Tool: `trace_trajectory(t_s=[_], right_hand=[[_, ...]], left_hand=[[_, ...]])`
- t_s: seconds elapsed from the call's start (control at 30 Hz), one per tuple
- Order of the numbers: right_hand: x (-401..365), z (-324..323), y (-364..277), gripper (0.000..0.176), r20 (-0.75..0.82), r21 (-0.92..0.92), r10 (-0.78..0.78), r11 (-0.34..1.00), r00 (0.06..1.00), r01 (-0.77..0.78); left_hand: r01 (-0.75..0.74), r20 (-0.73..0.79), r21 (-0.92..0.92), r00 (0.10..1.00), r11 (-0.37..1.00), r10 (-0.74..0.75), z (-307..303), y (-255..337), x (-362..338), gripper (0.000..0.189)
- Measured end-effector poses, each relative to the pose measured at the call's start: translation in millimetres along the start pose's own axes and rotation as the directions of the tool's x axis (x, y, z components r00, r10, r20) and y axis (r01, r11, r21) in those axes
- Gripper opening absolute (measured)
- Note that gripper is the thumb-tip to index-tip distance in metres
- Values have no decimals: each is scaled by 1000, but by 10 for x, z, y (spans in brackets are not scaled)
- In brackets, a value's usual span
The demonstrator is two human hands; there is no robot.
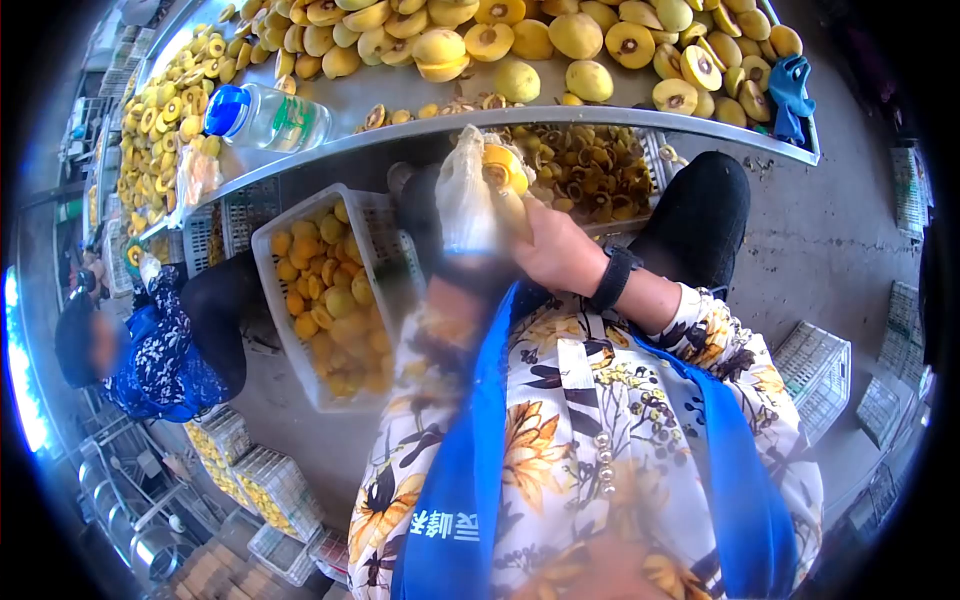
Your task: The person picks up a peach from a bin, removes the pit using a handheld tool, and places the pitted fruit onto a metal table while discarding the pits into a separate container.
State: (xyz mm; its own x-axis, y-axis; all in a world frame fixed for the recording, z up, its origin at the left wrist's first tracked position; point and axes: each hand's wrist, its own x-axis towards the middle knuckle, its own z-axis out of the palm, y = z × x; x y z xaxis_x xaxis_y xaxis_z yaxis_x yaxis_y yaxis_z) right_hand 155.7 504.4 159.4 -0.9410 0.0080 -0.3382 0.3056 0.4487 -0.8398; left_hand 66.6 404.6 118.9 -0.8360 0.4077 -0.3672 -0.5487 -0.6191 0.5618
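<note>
My left hand (pixel 464 205), in a whitish glove, is closed around a yellow peach (pixel 507 168) just below the table's front edge. Pressed close beside it is my right hand (pixel 562 250), bare, with a black band on the wrist. Its fingers are curled, and whatever they hold is hidden from view. Under the table, behind the hands, lies a heap of yellow-brown peach pieces (pixel 590 175). Many halved yellow peaches (pixel 440 50) cover the metal table (pixel 390 130) ahead, several showing brown pit centres.
A blue-lidded clear bottle (pixel 275 118) lies on the table at left; a blue glove (pixel 790 97) hangs at the right corner. A white crate (pixel 380 225) of peaches stands left of my legs. Another person (pixel 165 350) sits at far left. Crates (pixel 812 375) stand at right.
</note>
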Motion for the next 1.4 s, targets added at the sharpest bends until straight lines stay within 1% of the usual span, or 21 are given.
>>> trace_trajectory(t_s=[0.1, 0.2, 0.3, 0.4, 0.53, 0.57, 0.63, 0.7, 0.73, 0.77, 0.8, 0.83, 0.9, 1.03, 1.07, 1.13, 1.2, 1.23, 1.27, 1.3, 1.4], right_hand=[[42, 47, 93, 28, -29, 80, -128, 988, 991, 130], [5, -124, -17, 26, 279, 353, 59, 922, 959, -159], [58, -137, 139, 18, 487, 522, 20, 795, 873, -309], [74, -161, 223, 18, 583, 800, -238, 337, 777, -497], [145, -207, 369, 14, 499, 863, -347, 115, 794, -492], [157, -236, 383, 14, 504, 859, -218, 234, 836, -456], [232, -251, 382, 14, 417, 518, 78, 798, 906, -307], [236, -180, 530, 26, 124, 32, -1, 999, 992, -3], [262, -91, 771, 31, 5, -123, -102, 987, 995, 102], [285, -134, 749, 33, 61, -107, -22, 994, 998, 28], [292, -173, 717, 36, 119, -91, 61, 995, 991, -50], [292, -193, 705, 40, 182, -81, 146, 988, 973, -133], [338, -152, 662, 34, 164, -132, 115, 987, 980, -94], [357, -81, 556, 33, 150, -195, 36, 981, 988, -6], [346, -58, 545, 33, 143, -199, 38, 980, 989, -8], [292, -81, 486, 34, 156, -255, -39, 964, 987, 78], [202, -151, 520, 30, 164, -319, -263, 898, 951, 304], [197, -128, 647, 28, 120, -273, -380, 876, 917, 398], [195, -101, 783, 25, 73, -238, -491, 837, 868, 493], [216, -111, 847, 27, 13, -237, -448, 867, 894, 438], [234, -288, 826, 34, -129, -283, -256, 935, 958, 212]], left_hand=[[-126, -83, 245, 985, 961, 150, 187, 47, -110, 23], [-157, -17, 300, 985, 941, 170, 155, 48, -105, 27], [-33, -63, 374, 996, 927, 61, 158, 79, -69, 33], [-1, -123, 267, 992, 964, 35, 183, 136, -39, 43], [-29, -162, 159, 985, 987, 55, 81, 275, -68, 54], [-64, -136, 162, 987, 985, 86, -23, 354, -85, 55], [-67, -104, 120, 991, 991, 80, -160, 613, -252, 55], [-141, -225, 188, 957, 972, 183, -518, 869, -483, 52], [-139, -390, 376, 873, 916, 293, -698, 987, -639, 49], [-146, -478, 705, 625, 694, 617, -694, 1031, -743, 43], [235, -447, 889, 630, 393, 635, -980, 1218, -860, 44], [477, -203, 869, 587, -132, 784, -989, 1250, -964, 41], [392, 95, 831, 598, -394, 796, -1162, 1433, -874, 40], [51, 359, 869, 618, -492, 699, -371, 1338, -133, 40], [23, 298, 891, 725, -454, 621, 66, 1281, 21, 41], [-170, 611, 723, 608, -669, 506, 224, 1124, 662, 39], [-222, 645, 632, 682, -743, 345, 294, 954, 1195, 38], [-66, 315, 703, 921, -708, 227, 460, 880, 1342, 34], [-125, 524, 643, 791, -756, 314, 193, 701, 1505, 30], [-63, 384, 687, 877, -724, 289, 342, 737, 1473, 29], [-68, 343, 827, 847, -558, 407, 426, 814, 1430, 31]])
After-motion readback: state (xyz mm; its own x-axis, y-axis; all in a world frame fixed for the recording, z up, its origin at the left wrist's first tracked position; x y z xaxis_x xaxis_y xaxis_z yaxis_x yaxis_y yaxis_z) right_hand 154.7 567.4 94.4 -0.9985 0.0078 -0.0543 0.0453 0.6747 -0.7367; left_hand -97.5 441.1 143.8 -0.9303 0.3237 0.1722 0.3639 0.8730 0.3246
